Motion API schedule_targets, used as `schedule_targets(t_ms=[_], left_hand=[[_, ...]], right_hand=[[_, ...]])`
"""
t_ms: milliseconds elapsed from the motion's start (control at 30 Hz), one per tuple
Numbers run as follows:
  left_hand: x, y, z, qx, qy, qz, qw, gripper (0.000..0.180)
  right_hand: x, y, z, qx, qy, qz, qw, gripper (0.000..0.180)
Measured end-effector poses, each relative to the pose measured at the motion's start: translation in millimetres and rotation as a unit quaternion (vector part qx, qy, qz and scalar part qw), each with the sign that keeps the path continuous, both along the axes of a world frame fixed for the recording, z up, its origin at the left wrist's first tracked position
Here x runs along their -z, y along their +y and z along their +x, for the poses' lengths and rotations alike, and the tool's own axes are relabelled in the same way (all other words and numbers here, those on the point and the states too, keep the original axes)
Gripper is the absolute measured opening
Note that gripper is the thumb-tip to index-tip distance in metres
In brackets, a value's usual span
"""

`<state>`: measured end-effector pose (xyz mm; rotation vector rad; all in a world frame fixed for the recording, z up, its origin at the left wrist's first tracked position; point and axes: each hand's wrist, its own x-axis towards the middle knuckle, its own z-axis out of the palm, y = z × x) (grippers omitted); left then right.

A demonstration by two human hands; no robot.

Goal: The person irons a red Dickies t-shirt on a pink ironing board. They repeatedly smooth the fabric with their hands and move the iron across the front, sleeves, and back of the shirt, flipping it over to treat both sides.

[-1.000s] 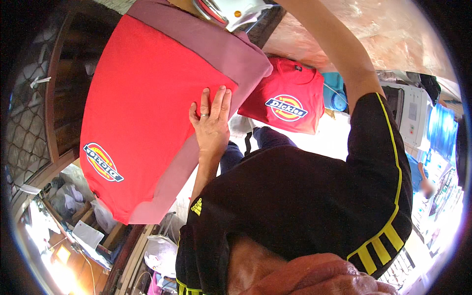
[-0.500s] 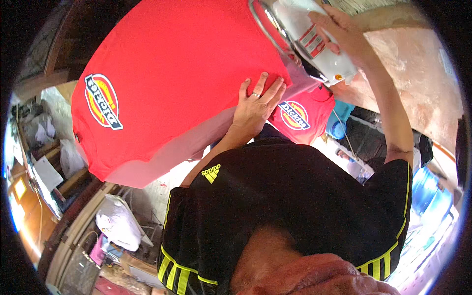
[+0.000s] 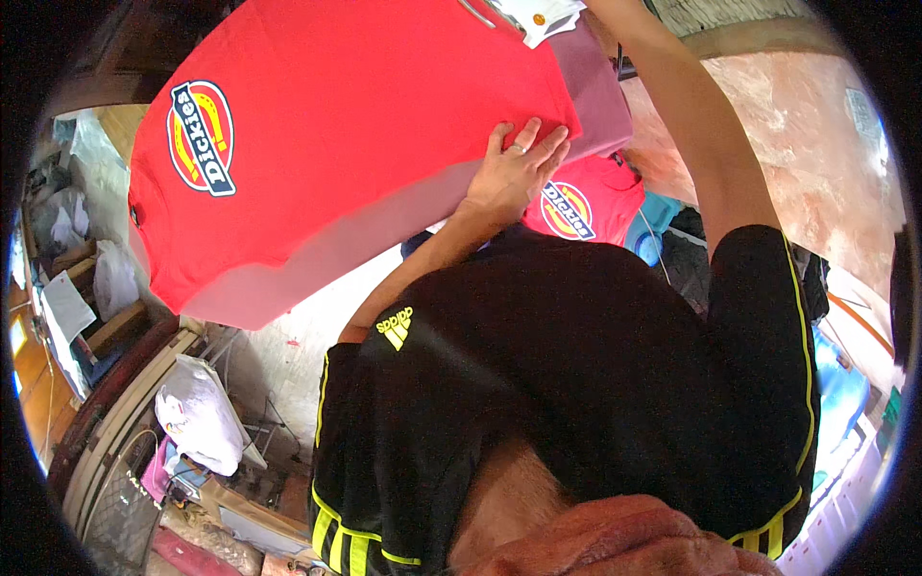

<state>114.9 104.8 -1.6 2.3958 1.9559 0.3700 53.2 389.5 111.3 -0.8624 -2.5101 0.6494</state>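
A red T-shirt (image 3: 365,125) with a printed badge lies spread over a board with a dusty-pink cover (image 3: 384,245). My left hand (image 3: 519,168) rests flat on its near right edge, fingers apart, a ring on one finger. At the top edge of the view, the rear end of a white clothes iron (image 3: 536,17) with a shiny rim shows on the cloth. My right hand (image 3: 597,8) is at the iron, mostly cut off by the frame; its fingers are out of sight. Below the board's right end hangs or lies another red shirt (image 3: 576,197) with the same badge.
A pinkish wall or panel (image 3: 768,144) rises on the right, beside my right arm. Blue containers (image 3: 645,235) stand beyond the second shirt. At the lower left are a stuffed white bag (image 3: 202,413) and a wooden rail (image 3: 125,384); plastic bags (image 3: 115,278) sit farther left.
The iron has slid away from me with my right hand, toward the top of the view and almost out of it. My right arm is stretched farther; my left hand stays on the shirt.
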Motion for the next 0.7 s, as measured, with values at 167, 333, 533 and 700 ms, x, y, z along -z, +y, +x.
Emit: schedule_targets(t_ms=[167,333,533,700], left_hand=[[18.8,-3.9,2.3,-0.008,-0.135,0.156,0.978,0.034],[20.4,-11.4,-10.8,-0.055,-0.292,0.229,0.927,0.019],[-20.5,-57.8,-83.8,-0.380,-0.074,0.121,0.914,0.056],[7.5,-113.0,-142.4,-0.535,0.049,0.041,0.842,0.074]], right_hand=[[-24.7,-45.0,46.0,0.005,-0.076,-0.082,0.994,0.049],[44.5,-64.6,135.4,-0.121,0.047,0.051,0.990,0.039],[24.5,-111.6,169.6,0.003,0.072,-0.153,0.986,0.031],[41.7,-53.6,127.8,-0.051,0.014,-0.286,0.957,0.028]])
